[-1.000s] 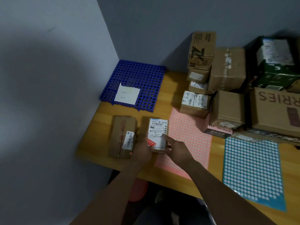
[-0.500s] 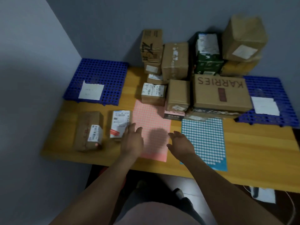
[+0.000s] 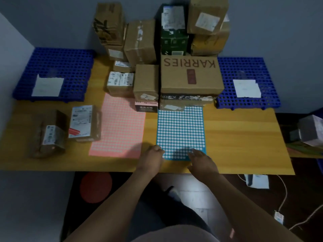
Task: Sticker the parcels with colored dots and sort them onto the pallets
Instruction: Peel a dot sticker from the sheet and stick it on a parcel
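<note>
1. Wooden table (image 3: 236, 137) against a grey wall, seen from above; both of my forearms reach in from the near edge.
2. Pallets: two, both blue perforated plastic. Left pallet (image 3: 73, 63) sits at the far left corner, right pallet (image 3: 267, 70) at the far right. Each carries one white paper note (image 3: 48, 87) (image 3: 247, 88).
3. Sticker sheets: two, lying flat side by side at the table's middle. Pink sheet (image 3: 120, 128) is on the left and blue sheet (image 3: 180, 128) on the right, each a dense grid of small round dots.
4. Parcels at front left: two, apart from the pile. Brown parcel (image 3: 49, 133) bears a narrow white label. Just beside it, the labelled parcel (image 3: 83, 123) has a large white label with a red mark, and it touches the pink sheet's left edge.
5. Parcel pile (image 3: 146, 82) at the back centre: roughly a dozen cardboard boxes, stacked. They hide each other, so I cannot give an exact count. The largest reads KARRIES (image 3: 190, 74).
6. Left hand (image 3: 152, 159): fingers curled at the blue sheet's near left corner. I cannot tell whether they pinch it.
7. Right hand (image 3: 201, 161): fingers extended and loose over the blue sheet's near edge, holding nothing.
</note>
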